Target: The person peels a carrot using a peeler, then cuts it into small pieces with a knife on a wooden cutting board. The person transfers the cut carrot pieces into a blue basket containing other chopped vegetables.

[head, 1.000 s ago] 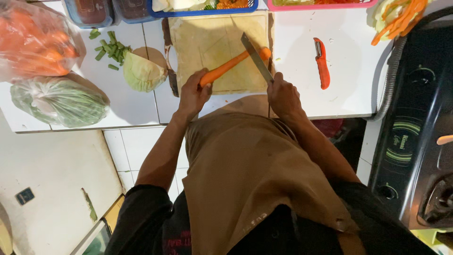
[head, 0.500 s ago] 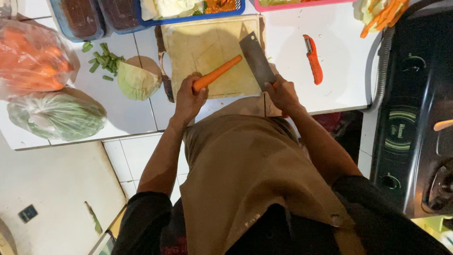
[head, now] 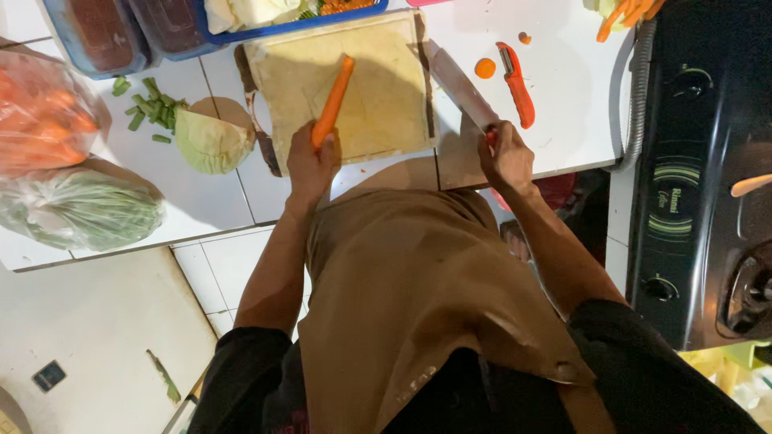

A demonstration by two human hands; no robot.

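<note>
The head camera looks straight down over the person's brown apron (head: 418,297) at a white tiled counter (head: 563,120).

The left hand (head: 312,165) is clenched around the near end of a peeled carrot (head: 334,100). The carrot lies on the pale cutting board (head: 378,88), its far end pointing away from the person and leaning a little to the right. The hand rests at the board's near edge.

The right hand (head: 505,154) is closed around the handle of a cleaver (head: 460,84). The blade runs up and to the left from the hand and lies just beside the right edge of the board, over the bare counter and apart from the carrot.

Just right of the blade lies an orange peeler (head: 517,84), and beside its upper end sits a round carrot slice (head: 485,68).

Left of the board sits a piece of cabbage (head: 211,143), with chopped green beans (head: 149,104) near it. Further left lie two plastic bags, one with carrots (head: 36,120) and one with greens (head: 80,210). Tubs (head: 96,32) and a blue tray (head: 305,20) stand along the far edge of the counter. A black gas stove (head: 700,169) stands at the right.
</note>
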